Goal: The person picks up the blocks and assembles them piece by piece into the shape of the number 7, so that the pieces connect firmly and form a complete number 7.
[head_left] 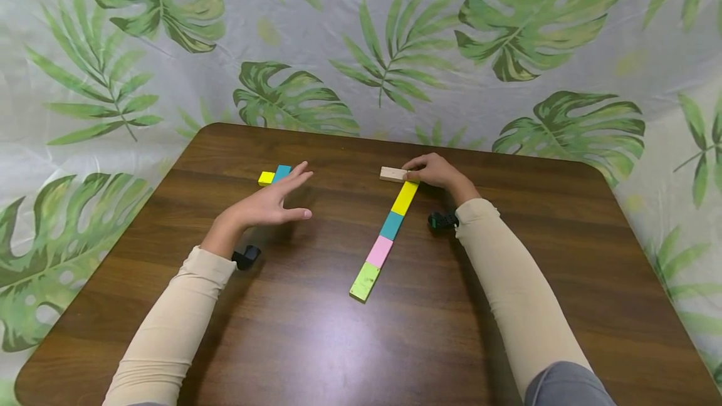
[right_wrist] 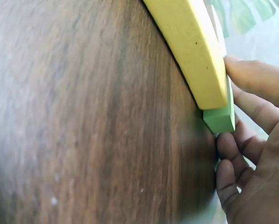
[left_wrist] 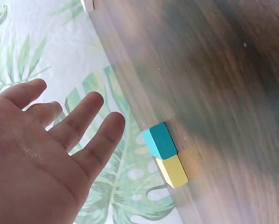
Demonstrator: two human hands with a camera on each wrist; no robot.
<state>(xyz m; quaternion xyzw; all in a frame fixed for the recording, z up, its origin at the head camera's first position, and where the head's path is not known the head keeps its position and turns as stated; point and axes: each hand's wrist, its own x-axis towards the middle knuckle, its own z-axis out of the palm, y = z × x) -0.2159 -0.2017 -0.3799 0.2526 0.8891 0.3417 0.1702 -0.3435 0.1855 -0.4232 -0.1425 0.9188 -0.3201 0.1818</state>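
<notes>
My left hand (head_left: 262, 205) hovers over the table with its fingers spread, holding nothing. Just beyond it lie a blue block (head_left: 281, 173) and a small yellow block (head_left: 266, 178), end to end in the left wrist view. At the far end of a row of blocks, my right hand (head_left: 437, 174) pinches a green block (right_wrist: 219, 120), mostly hidden by the fingers in the head view. That block sits against the end of the long yellow block (right_wrist: 190, 56). A plain wooden block (head_left: 392, 173) lies crosswise to the left of the right fingertips.
The row runs toward me from the yellow block through a teal block (head_left: 391, 225) and a pink block (head_left: 379, 251) to a lime-green block (head_left: 365, 282). The brown table (head_left: 271, 343) ends at a leaf-patterned curtain (head_left: 395, 30).
</notes>
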